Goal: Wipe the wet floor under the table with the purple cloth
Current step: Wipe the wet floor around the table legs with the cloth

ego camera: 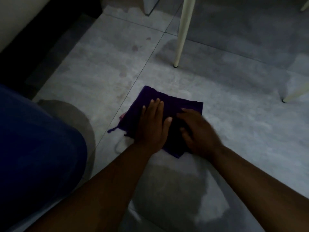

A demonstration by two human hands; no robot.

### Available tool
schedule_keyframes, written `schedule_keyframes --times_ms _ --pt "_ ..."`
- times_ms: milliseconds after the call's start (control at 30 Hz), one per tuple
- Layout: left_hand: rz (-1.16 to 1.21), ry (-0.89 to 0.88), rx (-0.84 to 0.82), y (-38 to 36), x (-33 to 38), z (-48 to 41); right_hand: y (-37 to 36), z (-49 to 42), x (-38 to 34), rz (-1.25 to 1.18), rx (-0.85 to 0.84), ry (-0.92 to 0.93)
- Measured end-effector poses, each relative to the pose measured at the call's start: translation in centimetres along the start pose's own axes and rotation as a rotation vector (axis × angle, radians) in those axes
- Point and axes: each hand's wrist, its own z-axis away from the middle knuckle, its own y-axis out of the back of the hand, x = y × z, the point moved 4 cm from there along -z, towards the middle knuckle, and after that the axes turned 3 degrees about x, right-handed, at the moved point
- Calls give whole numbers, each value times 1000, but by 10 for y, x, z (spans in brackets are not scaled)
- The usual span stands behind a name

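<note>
The purple cloth (173, 102) lies folded on the grey tiled floor (234, 124), in the dim middle of the head view. My left hand (153, 126) rests flat on the cloth's left part, fingers together and pointing away from me. My right hand (199, 131) presses on its right part with the fingers bent, blurred by motion. A frayed thread of the cloth sticks out at its left corner. Darker wet patches (175, 191) show on the tiles close to me and further off by the table leg.
A cream table leg (181, 34) stands on the floor beyond the cloth, and another leg (294, 94) comes in at the right. My knee in blue fabric (36, 148) fills the left. A dark skirting and wall (33, 39) run along the upper left.
</note>
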Motion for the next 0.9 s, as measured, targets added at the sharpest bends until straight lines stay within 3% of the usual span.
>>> schedule_keyframes --times_ms 100,233,633,767,900 --pt "-272 55 -76 -23 20 -6 34 29 54 215 92 -141" --pt "-329 139 -133 -33 30 -9 43 38 79 417 -79 -267" --pt "-392 298 -80 31 -98 -97 38 39 78 446 -170 -299" --pt "-390 281 -59 8 -52 -123 37 38 77 459 -163 -312" --pt "-351 56 -103 -29 26 -100 37 39 78 456 -188 -320"
